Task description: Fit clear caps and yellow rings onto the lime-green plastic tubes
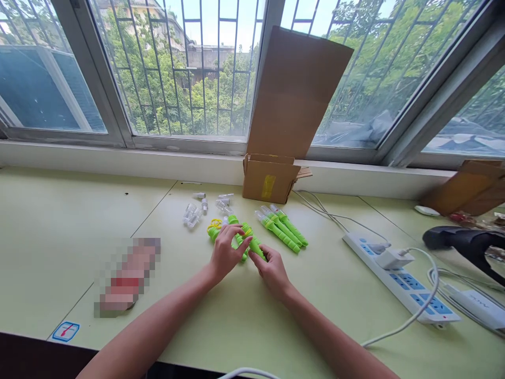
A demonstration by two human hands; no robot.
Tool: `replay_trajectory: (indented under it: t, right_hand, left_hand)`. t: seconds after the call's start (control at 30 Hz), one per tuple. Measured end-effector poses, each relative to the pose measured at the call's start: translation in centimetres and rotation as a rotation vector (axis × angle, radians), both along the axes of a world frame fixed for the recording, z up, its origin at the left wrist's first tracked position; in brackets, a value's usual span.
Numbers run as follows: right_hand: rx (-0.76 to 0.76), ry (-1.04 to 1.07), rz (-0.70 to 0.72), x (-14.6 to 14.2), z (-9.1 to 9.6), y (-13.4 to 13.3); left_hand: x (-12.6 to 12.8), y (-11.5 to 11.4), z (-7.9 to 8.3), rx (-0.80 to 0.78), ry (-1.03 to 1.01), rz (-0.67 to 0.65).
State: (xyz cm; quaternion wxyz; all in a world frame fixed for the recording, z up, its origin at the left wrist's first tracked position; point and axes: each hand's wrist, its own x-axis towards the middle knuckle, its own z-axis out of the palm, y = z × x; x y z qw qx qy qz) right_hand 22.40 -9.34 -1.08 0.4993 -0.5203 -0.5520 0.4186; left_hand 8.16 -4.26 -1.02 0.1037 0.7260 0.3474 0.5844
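Note:
My left hand (225, 253) and my right hand (272, 271) meet at the middle of the pale green table (79, 226). Both are closed on one green ribbed stick-shaped toy (252, 243), the left pinching its upper part, the right gripping its lower end. More green sticks (235, 231) lie under my left hand, beside a small yellow ring piece (215, 223). Three finished green sticks with clear caps (282, 227) lie side by side just to the right. Several small clear plastic caps (191, 214) are scattered behind my left hand.
A small open cardboard box (269, 179) stands by the window sill, a tall cardboard sheet (295, 95) leaning behind it. A white power strip (398, 276) with plugs and cables lies at right. A black tool (465, 245) sits far right. A blurred patch (128, 276) lies left.

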Motion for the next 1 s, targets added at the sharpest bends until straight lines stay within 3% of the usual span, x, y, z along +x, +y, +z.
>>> replay_trajectory:
  t: [0.53, 0.8, 1.0]
  right_hand:
    - [-0.236, 0.334, 0.11, -0.2, 0.3, -0.2]
    - [-0.246, 0.405, 0.165, -0.1, 0.4, -0.3]
    - [-0.165, 0.309, 0.149, 0.0, 0.5, -0.3]
  left_hand:
    - [0.0, 0.1, 0.3, 0.018, -0.002, 0.005]
    - [-0.1, 0.2, 0.3, 0.016, -0.01, -0.018]
    - [0.3, 0.1, -0.7, -0.083, -0.091, -0.153]
